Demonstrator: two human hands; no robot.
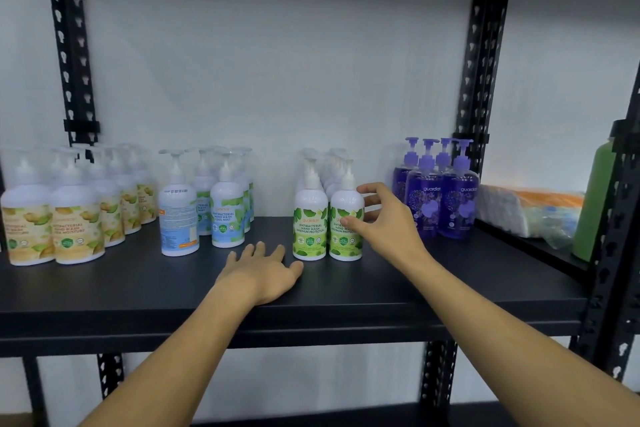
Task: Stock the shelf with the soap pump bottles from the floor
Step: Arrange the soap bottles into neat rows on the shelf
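Soap pump bottles stand in groups on the black shelf (381, 291): yellow-label ones (74, 224) at the left, blue-label ones (227, 208), green-label ones (310, 222) in the middle, and purple ones (459, 198) at the right. My right hand (384, 218) holds the front right green-label bottle (341, 243), which stands upright on the shelf. The thumb lies on its label and the fingers curl round its right side. My left hand (263, 270) rests flat, palm down, on the shelf board just left of the green group.
One blue-label bottle (178, 215) stands with its back label facing me. At the far right lie a plastic-wrapped pack (530, 211) and a green bottle (594, 204) beside the black rack upright (613, 253). A lower shelf shows beneath.
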